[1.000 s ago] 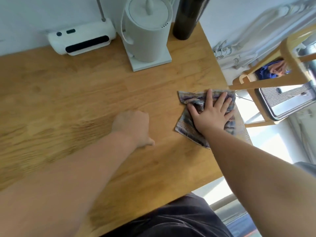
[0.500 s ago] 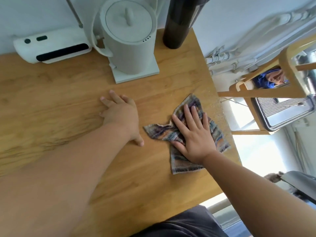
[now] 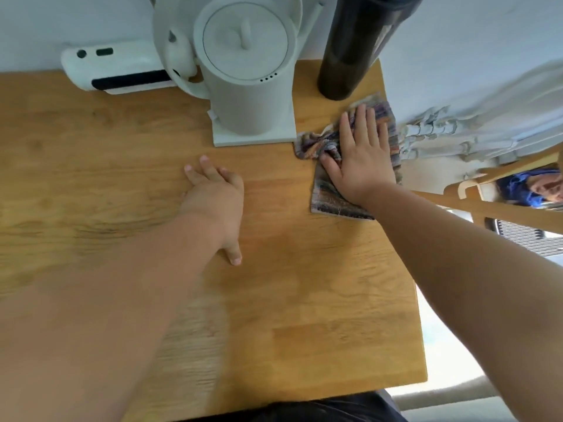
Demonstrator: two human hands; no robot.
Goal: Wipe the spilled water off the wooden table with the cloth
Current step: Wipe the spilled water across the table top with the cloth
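Observation:
A striped multicoloured cloth (image 3: 327, 197) lies bunched at the far right of the wooden table (image 3: 304, 300), between the kettle base and the table's right edge. My right hand (image 3: 361, 156) presses flat on the cloth with its fingers spread toward the dark bottle. My left hand (image 3: 214, 197) rests palm down on bare wood in the middle of the table, fingers apart, holding nothing. I cannot make out any water on the wood.
A white kettle (image 3: 246, 77) on its square base stands at the back, just left of the cloth. A tall dark bottle (image 3: 350, 53) stands behind the cloth. A white device (image 3: 112, 70) lies along the wall. A wooden chair (image 3: 499, 205) is beyond the right edge.
My right hand has pushed the cloth away from me and to the right, up beside the kettle base and the bottle. My left hand stays flat on the table.

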